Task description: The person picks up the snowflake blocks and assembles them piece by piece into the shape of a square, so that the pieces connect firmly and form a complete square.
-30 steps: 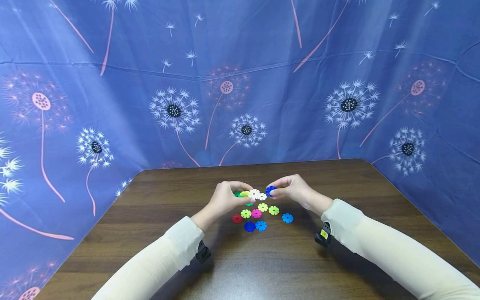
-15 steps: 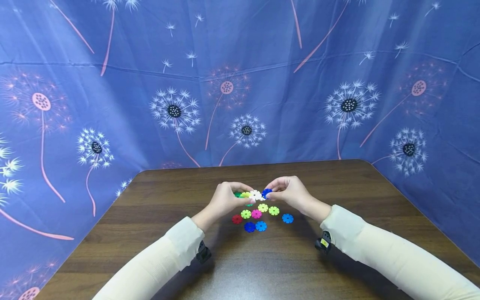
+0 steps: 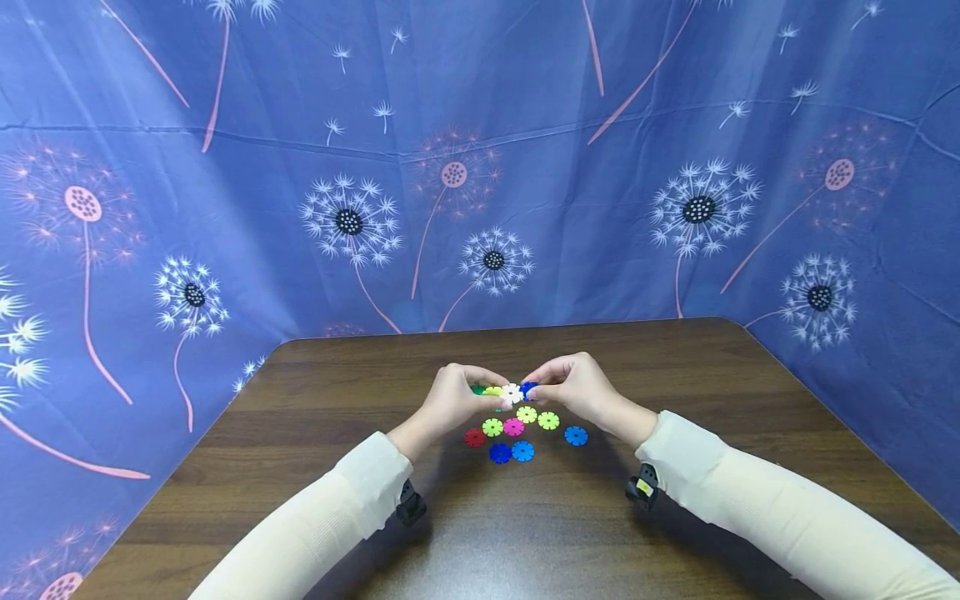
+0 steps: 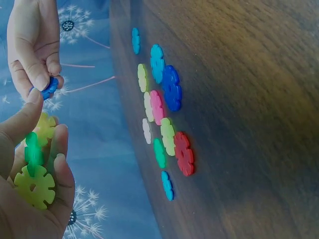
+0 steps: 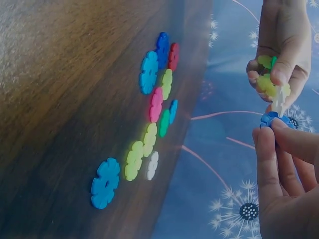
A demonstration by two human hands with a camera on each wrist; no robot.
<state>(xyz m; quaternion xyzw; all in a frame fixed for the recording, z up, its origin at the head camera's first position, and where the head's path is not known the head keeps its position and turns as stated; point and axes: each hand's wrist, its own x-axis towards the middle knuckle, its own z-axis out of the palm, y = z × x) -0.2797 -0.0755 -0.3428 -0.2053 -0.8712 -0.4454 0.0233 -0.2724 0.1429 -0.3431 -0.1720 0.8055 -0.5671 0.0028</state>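
My left hand holds a short chain of notched plastic discs above the table. In the left wrist view the chain shows a yellow disc and a green disc, with another yellow one beyond. A white disc forms its right end, pinched near the left fingertips. Between thumb and fingers my right hand pinches a dark blue disc. Its edge meets the white disc at an angle in the right wrist view.
Several loose discs lie on the brown table below the hands, among them a red one, a pink one, dark blue and light blue ones. A blue dandelion-patterned cloth hangs behind the table.
My right hand has moved left with the dark blue disc, from apart to right against the white disc. The left hand stays nearly in place.
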